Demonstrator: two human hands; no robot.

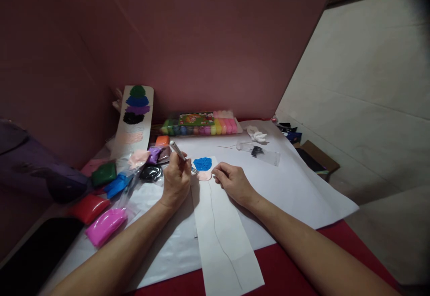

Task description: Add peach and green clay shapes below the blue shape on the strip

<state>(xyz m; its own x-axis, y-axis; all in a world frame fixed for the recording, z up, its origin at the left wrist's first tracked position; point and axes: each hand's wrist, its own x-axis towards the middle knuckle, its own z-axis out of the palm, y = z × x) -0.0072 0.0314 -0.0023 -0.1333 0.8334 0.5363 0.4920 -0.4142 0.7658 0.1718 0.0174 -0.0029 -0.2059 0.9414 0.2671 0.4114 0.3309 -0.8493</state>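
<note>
My left hand (176, 180) is closed around a slim silver tool (178, 151), its tip at the left edge of a pale pink clay patch (204, 176). A blue clay patch (202, 163) sits just above the pink one, both on a long white paper strip (223, 238) with a thin pencil line down it. My right hand (232, 182) rests with its fingers curled, fingertips pressing the strip's right edge beside the pink clay.
Bags of clay lie at the left: green (104, 173), blue (117, 184), red (89, 208), pink (105, 225), black (151, 173). A finished strip (133, 121) leans on the wall. A clay pack (201, 123) lies at the back, a clear bag (258, 152) to the right.
</note>
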